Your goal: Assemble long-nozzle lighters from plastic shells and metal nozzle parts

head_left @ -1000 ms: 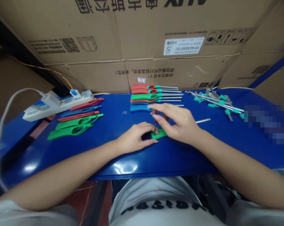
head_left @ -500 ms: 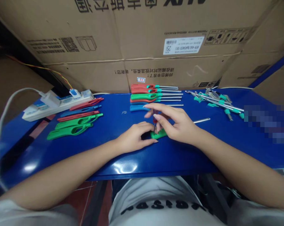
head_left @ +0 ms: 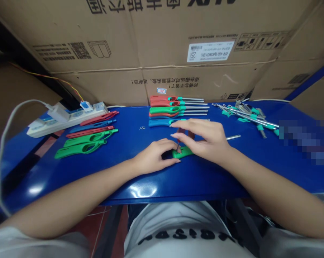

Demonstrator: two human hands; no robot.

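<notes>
My left hand point(head_left: 154, 157) rests curled on the blue table point(head_left: 124, 143), pinning the near end of a green lighter point(head_left: 181, 153) whose metal tube point(head_left: 233, 137) sticks out to the right. My right hand point(head_left: 202, 139) pinches a small screwdriver point(head_left: 179, 140) with a dark red handle. It stands nearly upright with its tip on the green lighter body, between my two hands.
A row of assembled red, green and blue lighters point(head_left: 172, 110) lies at the back centre. Empty coloured handle shells point(head_left: 89, 134) lie at the left beside a white power strip point(head_left: 65, 116). Metal tube parts point(head_left: 245, 114) are heaped at the right. Cardboard boxes point(head_left: 162, 46) wall the back.
My right hand's fingers have shifted around the screwdriver handle, as in twisting it. My left hand and the green lighter have stayed put.
</notes>
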